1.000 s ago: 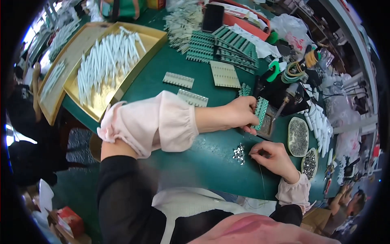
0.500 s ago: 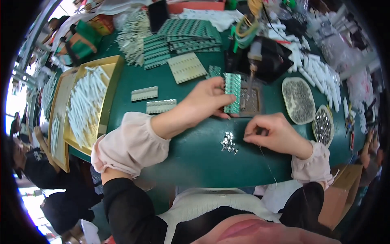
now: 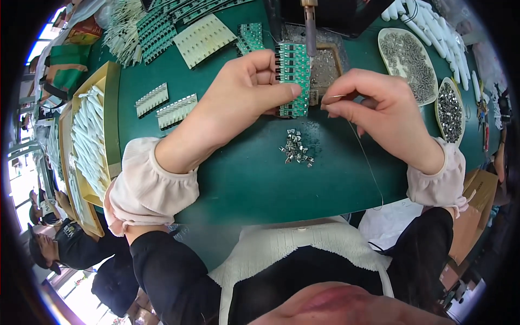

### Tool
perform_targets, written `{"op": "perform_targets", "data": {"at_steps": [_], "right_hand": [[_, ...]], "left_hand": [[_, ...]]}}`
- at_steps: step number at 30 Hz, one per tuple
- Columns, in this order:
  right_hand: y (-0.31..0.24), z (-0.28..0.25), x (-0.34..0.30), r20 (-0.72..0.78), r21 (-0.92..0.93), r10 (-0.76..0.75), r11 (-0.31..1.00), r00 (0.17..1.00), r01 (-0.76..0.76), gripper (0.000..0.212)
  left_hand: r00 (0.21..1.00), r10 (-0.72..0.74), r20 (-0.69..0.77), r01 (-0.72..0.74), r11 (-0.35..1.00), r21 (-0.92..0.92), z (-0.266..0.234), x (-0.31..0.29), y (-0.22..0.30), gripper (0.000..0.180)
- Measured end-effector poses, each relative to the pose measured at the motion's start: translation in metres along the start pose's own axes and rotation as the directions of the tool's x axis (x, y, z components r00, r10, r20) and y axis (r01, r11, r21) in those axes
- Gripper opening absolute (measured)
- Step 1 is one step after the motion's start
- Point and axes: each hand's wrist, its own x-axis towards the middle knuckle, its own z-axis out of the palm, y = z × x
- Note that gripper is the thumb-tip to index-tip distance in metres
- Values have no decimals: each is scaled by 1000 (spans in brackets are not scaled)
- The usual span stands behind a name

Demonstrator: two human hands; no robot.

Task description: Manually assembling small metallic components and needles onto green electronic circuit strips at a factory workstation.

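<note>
My left hand [image 3: 230,97] grips a green circuit board panel [image 3: 293,67] between thumb and fingers, holding it upright in the view over the table. The panel carries rows of small dark parts. Just past its upper right edge, a soldering iron [image 3: 310,30] points down. My right hand [image 3: 384,103] pinches a thin solder wire [image 3: 362,146], with a short end sticking out toward the panel and the rest trailing to the table's near edge. Below the panel lies a loose pile of small shiny metal pieces [image 3: 294,147].
Behind the panel sits a metal tray [image 3: 337,54]. Two dishes of small metal parts [image 3: 414,65] [image 3: 449,111] stand at right, near white tubes [image 3: 433,35]. Left are two narrow board strips [image 3: 152,99] [image 3: 177,111] and a yellow box [image 3: 112,119] of white tubes. More board panels [image 3: 205,39] lie farther back.
The view has shifted, so the table items appear higher and larger. My right hand with the solder wire has come up beside the panel. My left hand keeps its hold.
</note>
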Motion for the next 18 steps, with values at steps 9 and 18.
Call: {"op": "perform_targets", "data": {"at_steps": [9, 18], "right_hand": [[-7, 1, -6, -66, -132, -82, 989, 994, 73, 13], [-2, 5, -3, -70, -229, -184, 960, 980, 164, 13]], "left_hand": [[990, -70, 125, 92, 978, -185, -4, -2, 0, 25], [994, -47, 94, 65, 978, -198, 0, -1, -5, 36]]}}
